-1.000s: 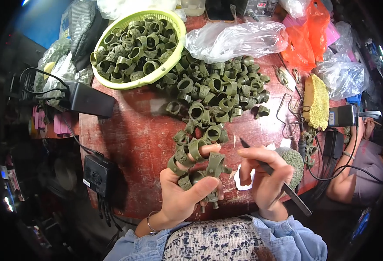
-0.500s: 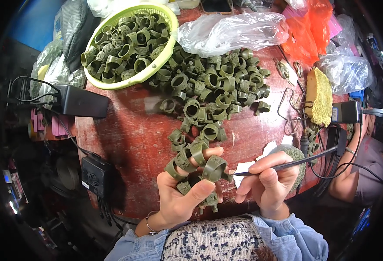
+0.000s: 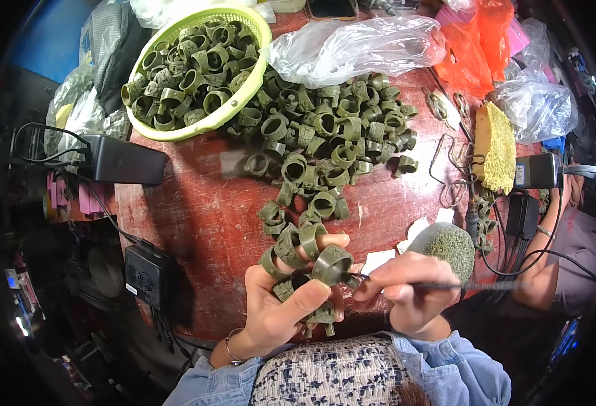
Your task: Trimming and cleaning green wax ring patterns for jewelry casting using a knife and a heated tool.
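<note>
A bare stretch of red tabletop (image 3: 206, 230) lies open to the left of the person's left hand (image 3: 279, 314), edged by a black box (image 3: 127, 161) and a vented one (image 3: 149, 276). Ahead, trailing green rings (image 3: 323, 203), their heap and a lime-green basket (image 3: 257, 76) block passage. A narrower lane runs right of the rings, hemmed by bent wires (image 3: 440, 159) and a round, green-topped pad (image 3: 450, 249).

tilted olive-green ring (image 3: 323, 271), slim dark tool (image 3: 470, 285) at its edge
</note>
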`<action>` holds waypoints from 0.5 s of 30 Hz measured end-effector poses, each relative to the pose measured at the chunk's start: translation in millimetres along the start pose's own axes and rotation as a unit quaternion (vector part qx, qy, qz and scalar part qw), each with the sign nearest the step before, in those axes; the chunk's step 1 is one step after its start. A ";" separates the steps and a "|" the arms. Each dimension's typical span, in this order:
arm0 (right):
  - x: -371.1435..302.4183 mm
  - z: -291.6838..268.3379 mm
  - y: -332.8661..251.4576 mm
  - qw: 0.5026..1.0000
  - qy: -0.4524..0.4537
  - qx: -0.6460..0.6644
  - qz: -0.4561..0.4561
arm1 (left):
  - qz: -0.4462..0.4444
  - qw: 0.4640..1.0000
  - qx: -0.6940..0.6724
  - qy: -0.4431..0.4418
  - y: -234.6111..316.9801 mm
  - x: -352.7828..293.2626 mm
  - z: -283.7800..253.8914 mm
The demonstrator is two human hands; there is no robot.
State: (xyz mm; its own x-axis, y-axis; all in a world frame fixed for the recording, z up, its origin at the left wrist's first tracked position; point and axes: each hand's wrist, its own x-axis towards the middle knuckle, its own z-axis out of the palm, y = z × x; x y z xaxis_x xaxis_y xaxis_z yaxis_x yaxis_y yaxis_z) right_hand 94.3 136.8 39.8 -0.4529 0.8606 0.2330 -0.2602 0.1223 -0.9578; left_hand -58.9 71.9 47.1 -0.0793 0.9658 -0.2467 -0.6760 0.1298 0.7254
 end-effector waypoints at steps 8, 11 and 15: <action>-5.0 -2.4 1.2 0.993 0.019 -0.072 -0.090 | 0.006 1.000 -0.002 -0.006 0.2 0.7 0.3; -2.4 0.5 -2.4 0.995 0.019 -0.077 -0.058 | 0.019 1.000 0.015 0.000 -1.5 -0.8 -1.7; 8.7 7.8 -4.9 0.986 0.035 -0.163 0.006 | 0.034 0.999 0.009 0.037 -3.5 -3.3 2.7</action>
State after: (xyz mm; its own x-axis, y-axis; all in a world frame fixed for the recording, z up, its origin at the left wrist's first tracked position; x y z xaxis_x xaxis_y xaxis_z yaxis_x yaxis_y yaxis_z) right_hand 85.0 139.8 47.9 -0.3907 0.8937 0.2206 0.0383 0.2553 -0.9661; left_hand -54.3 68.9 47.1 -0.1789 0.9534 -0.2428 -0.6547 0.0689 0.7528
